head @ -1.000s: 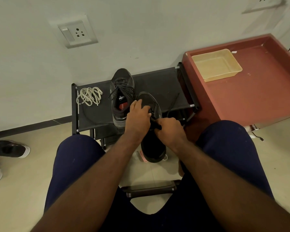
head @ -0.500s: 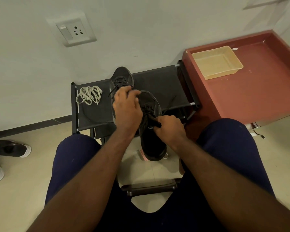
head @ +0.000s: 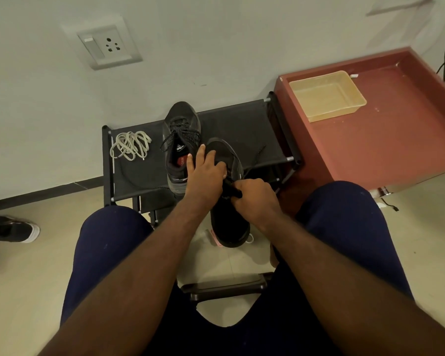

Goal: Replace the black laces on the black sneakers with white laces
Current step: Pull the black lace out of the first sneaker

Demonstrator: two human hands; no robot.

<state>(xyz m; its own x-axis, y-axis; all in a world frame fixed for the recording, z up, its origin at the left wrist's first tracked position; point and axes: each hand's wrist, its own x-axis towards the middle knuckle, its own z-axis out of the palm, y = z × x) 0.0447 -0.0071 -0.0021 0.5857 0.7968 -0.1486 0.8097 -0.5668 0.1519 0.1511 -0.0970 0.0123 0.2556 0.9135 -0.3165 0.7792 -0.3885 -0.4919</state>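
- Though earlier over rear sneaker, now laying left hand on held sneaker; grip unclear.
- Still pinching black lace with right hand.

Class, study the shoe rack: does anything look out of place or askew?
One sneaker juts off the front of the rack, its black lace trailing loose to the right. The white laces lie in a tangle at left.
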